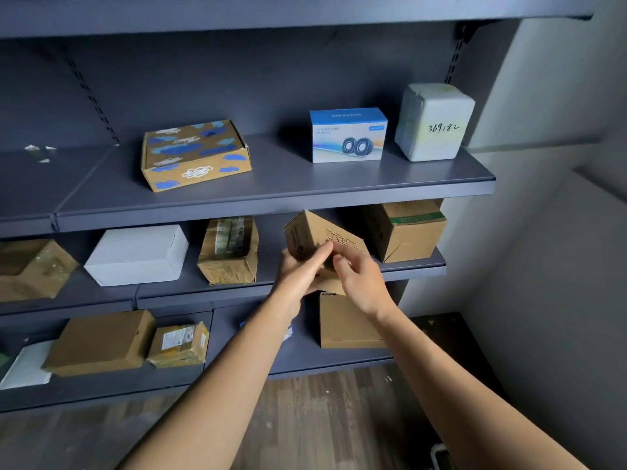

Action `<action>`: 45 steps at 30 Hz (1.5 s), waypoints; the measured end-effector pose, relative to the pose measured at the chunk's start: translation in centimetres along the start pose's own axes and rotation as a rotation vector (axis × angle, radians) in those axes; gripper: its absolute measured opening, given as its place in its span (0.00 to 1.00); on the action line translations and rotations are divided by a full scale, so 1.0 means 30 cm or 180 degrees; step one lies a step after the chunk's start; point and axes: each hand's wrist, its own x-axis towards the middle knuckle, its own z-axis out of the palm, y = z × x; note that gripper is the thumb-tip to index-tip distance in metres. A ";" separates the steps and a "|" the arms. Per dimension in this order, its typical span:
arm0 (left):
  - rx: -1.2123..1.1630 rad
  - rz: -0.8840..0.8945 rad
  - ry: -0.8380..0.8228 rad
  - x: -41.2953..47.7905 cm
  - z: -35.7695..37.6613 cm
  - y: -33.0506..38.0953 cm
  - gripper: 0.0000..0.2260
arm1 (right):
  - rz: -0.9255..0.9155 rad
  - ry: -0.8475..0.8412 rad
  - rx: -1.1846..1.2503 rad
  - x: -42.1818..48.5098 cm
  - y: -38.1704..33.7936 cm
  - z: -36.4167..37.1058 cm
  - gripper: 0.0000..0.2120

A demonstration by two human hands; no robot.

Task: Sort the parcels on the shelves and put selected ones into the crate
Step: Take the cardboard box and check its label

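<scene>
A small printed cardboard box [315, 230] is held tilted in front of the mid shelf [417, 269], gripped by the left hand [297, 273] at its 7 o'clock side & by the right hand [361, 278], fingers [340, 264] curled, at its 5 o'clock corner. A speaker box [347, 135] is seen at 12 o'clock on the upper shelf [271, 184].

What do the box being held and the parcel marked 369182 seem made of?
Held box: brown cardboard, matt, with dark print and creased fold edges. Parcel marked 369182: pale, slightly glossy wrap, probably plastic film or tape over a block; wrinkles and sheen on its left side suggest so. What lies beneath is hidden.
</scene>
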 end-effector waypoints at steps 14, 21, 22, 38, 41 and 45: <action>-0.0494 -0.0573 -0.0049 0.043 -0.119 0.006 0.04 | 0.1560 0.0961 0.0201 0.050 0.131 -0.101 0.22; 0.0292 -0.0173 0.0197 0.118 -0.135 -0.017 0.08 | 0.1854 0.0808 0.1767 0.044 0.150 -0.107 0.16; 0.0710 0.0015 0.0236 0.133 -0.135 -0.028 0.13 | 0.1788 0.0839 0.1710 0.043 0.148 -0.103 0.16; 0.0185 0.0018 -0.0315 0.080 -0.007 0.020 0.13 | 0.0093 0.0328 0.0300 0.003 0.030 0.021 0.17; -0.0099 0.0068 -0.0192 0.083 -0.017 0.007 0.05 | -0.0082 -0.0009 0.0276 0.006 0.022 0.010 0.18; -0.0248 -0.0241 0.0103 0.089 -0.053 0.005 0.10 | 0.0106 -0.0002 -0.0131 0.015 0.044 -0.030 0.13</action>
